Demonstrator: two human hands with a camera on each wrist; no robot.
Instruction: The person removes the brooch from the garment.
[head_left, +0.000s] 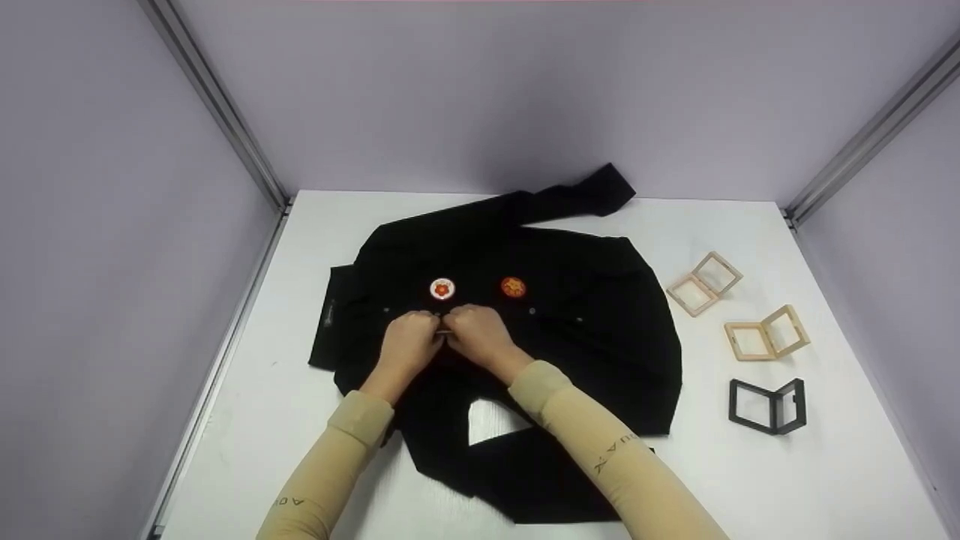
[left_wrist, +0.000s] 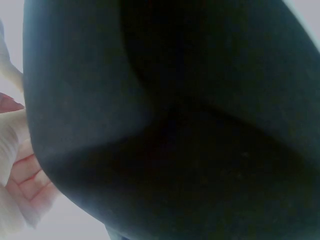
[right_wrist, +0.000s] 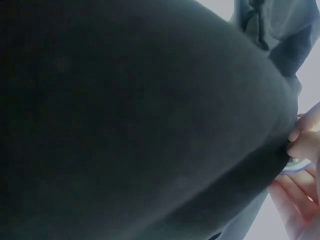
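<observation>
Pale lavender walls (head_left: 412, 97), up top and both sides. White tabletop (head_left: 247, 420) fills most of the lower frame. Black garment (head_left: 600, 337) spread over the centre, one arm reaching upper right, another looping to bottom centre. Beige sleeves (head_left: 334, 469) come in from the bottom edge. Both hands meet at frame centre, on the garment: left hand (head_left: 409, 341) curled, gripping fabric; right hand (head_left: 480, 335) also pinching fabric, plus a pale-rimmed round item, partly hidden. Right edge of tabletop, top to bottom: pale wooden frame (head_left: 703, 285), yellowish wooden frame (head_left: 768, 340), black frame (head_left: 775, 414), all hinged open. Just above the hands: white badge (head_left: 442, 289), red badge (head_left: 514, 287) to its right.
</observation>
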